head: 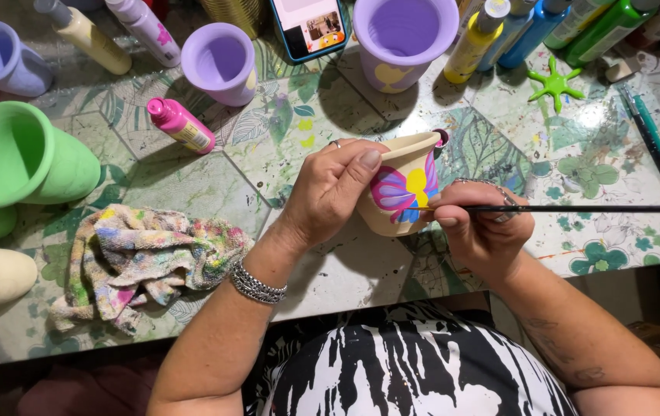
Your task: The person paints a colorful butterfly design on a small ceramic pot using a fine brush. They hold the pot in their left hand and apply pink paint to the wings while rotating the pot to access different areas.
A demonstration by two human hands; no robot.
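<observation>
Two hands meet: left hand (330, 189) grips cream pot (401, 192), right hand (478, 227) pinches paintbrush (576, 209) against it.

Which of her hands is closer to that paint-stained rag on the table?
Left. The left hand grips the cream pot just right of the rag. The right hand, holding a thin brush, is farther off, beyond the pot.

A desk (191, 185) covered in a leaf-and-flower patterned cloth, paint-spattered, brightly lit from above; dark floor below its near edge
</observation>
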